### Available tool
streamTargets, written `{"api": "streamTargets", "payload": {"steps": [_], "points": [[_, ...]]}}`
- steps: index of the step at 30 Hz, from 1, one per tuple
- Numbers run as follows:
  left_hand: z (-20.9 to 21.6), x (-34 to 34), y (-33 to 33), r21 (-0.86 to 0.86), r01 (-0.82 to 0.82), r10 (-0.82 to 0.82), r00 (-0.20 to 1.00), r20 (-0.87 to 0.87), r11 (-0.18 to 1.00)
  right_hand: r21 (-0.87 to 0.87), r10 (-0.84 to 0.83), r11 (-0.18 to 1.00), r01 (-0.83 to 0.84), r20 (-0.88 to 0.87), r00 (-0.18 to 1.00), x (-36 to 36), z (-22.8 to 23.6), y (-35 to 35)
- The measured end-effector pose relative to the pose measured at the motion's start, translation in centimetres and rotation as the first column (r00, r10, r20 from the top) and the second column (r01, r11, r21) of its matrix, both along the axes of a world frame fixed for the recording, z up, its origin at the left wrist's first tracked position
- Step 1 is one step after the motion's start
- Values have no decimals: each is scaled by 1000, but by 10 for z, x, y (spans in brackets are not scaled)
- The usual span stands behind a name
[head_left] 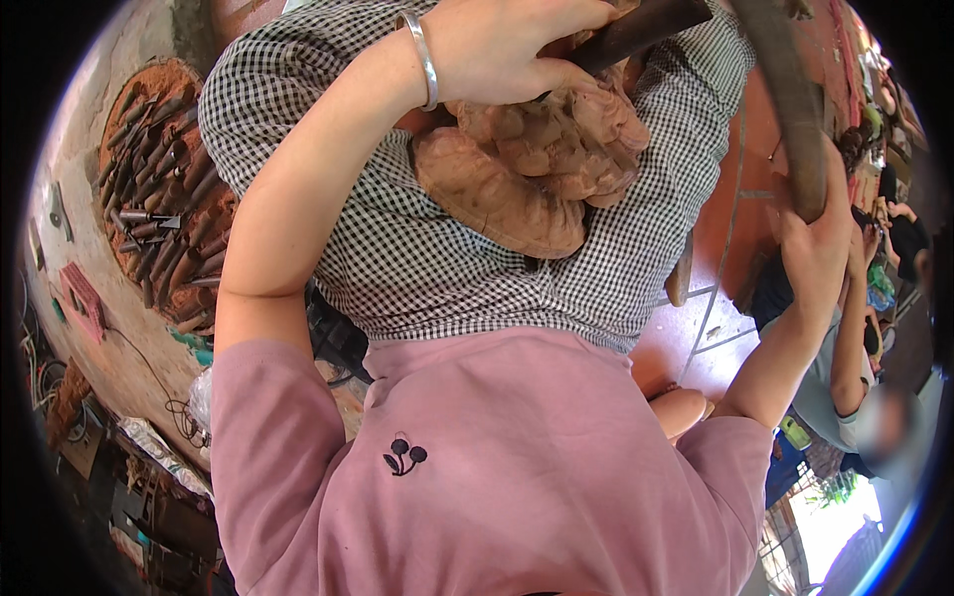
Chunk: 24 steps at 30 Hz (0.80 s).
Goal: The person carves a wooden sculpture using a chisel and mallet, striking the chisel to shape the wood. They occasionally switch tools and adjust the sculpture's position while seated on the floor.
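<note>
1. The wood carving (pixel 556 149), reddish-brown with rounded lobes above an oval end, rests in the person's lap on black-and-white gingham trousers (pixel 437 268); the pink shirt (pixel 497 447), with a dark cherry motif, lies just below it.
2. Above the carving, the left hand (pixel 507 50) holds a dark cylindrical tool handle (pixel 646 32) between thumb and fingers — the top edge cuts off part of the grip. A silver bangle (pixel 422 62) circles that wrist.
3. Right of the carving and well apart from it, the right hand (pixel 817 233) is closed around the lower end of a curved wooden club (pixel 785 99), blurred at its upper part.
4. Left of the carving, wooden-handled chisels (pixel 159 189) lie heaped on reddish wood dust.
5. Farther right of the carving — beyond red floor tiles (pixel 730 214) — sits a co-worker (pixel 845 372).
</note>
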<state>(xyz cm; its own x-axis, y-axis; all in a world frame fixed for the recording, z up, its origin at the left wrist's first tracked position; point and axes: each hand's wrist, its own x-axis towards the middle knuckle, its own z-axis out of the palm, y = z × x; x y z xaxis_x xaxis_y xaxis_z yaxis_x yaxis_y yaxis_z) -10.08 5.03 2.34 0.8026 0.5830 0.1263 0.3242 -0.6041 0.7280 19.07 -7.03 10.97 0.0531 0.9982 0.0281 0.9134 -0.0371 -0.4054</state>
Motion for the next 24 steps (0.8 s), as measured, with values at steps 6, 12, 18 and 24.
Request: {"api": "streamTargets", "payload": {"steps": [6,12,18,24], "points": [[-4,1,-2,43,4,-4,1000,-7,999,-56,44,998,-38,112,993,-5,2,3],[5,1,-5,22,22,-21,999,-42,1000,-40,-147,989,145,-37,988,3,0,-2],[-6,0,-8,87,-4,-2,998,68,996,-81,-14,997,5,-104,995,0,-11,-5],[-1,1,-3,-119,-27,34,998,55,992,-150,-188,975,165,-153,970,2,-12,-15]]}}
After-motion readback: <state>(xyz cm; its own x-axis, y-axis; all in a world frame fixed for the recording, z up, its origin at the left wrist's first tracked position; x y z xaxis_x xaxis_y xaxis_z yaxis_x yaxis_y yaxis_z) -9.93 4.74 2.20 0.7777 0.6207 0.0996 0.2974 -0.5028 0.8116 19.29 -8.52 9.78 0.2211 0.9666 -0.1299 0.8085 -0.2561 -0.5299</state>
